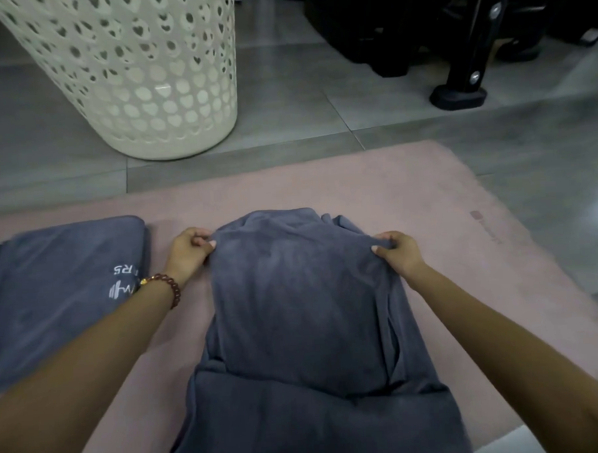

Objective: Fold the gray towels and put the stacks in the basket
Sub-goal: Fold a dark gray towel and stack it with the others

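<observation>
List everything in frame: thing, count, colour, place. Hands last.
centre towel: 1, gray, partly folded, on the mat in front of the person
folded towel: at least 1, gray with white lettering, on the mat at left
mat: 1, pink, on the floor under both towels
basket: 1, cream with heart-shaped holes, on the floor beyond the mat, upper left
floor: gray tiles
black frame: 1, black, on the floor at upper right; cannot tell what it is
bracelet: 1, dark red beads, left wrist
left hand: pinches the centre towel's far left edge
right hand: pinches its far right edge
</observation>
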